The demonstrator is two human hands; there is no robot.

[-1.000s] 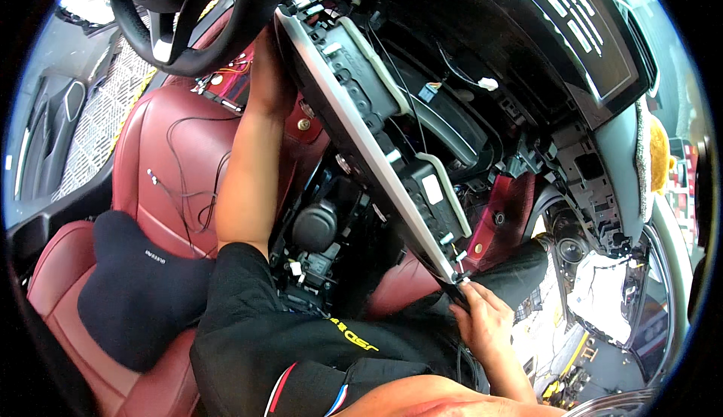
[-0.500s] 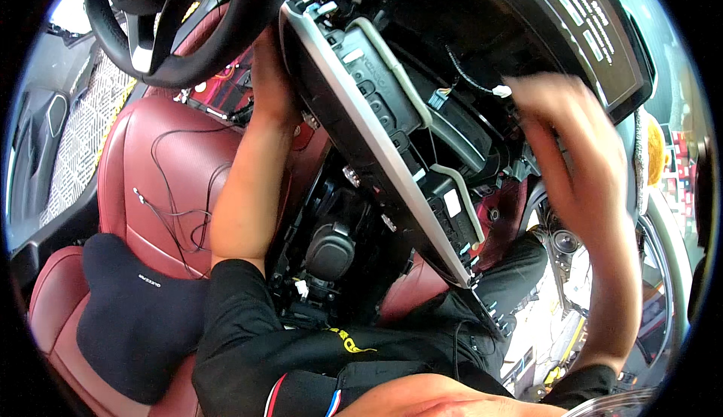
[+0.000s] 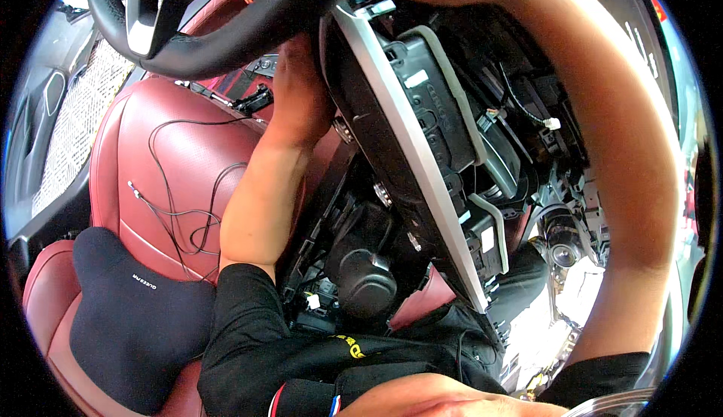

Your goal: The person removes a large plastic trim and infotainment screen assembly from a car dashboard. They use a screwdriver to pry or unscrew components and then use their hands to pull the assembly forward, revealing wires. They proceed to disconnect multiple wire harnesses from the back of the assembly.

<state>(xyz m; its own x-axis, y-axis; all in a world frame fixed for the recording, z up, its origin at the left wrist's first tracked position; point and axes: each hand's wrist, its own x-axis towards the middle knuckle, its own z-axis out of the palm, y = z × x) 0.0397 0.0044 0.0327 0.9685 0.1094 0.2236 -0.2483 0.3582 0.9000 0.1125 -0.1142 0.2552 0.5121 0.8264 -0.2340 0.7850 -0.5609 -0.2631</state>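
Note:
A long dashboard panel point(image 3: 422, 191) with a silver edge and black plastic housings on its back hangs tilted out of the opened dashboard. My left hand point(image 3: 301, 93) is at its upper left end, just under the steering wheel point(image 3: 226, 33), with the fingers wrapped behind the panel's edge. My right forearm point(image 3: 625, 191) arcs up from the lower right, across the front of the dashboard, to the top of the picture. The right hand itself is past the top edge and is hidden.
A dark red leather seat point(image 3: 173, 153) with thin loose wires point(image 3: 188, 214) and a black cushion point(image 3: 128, 311) lies at the left. Exposed black ducts and connectors point(image 3: 361, 266) fill the cavity below the panel. A white plug point(image 3: 552, 123) dangles at the right.
My right hand let go of the panel's lower end and swung up over the dashboard, out of the picture. The left hand stayed at the panel's upper end. The view moved closer.

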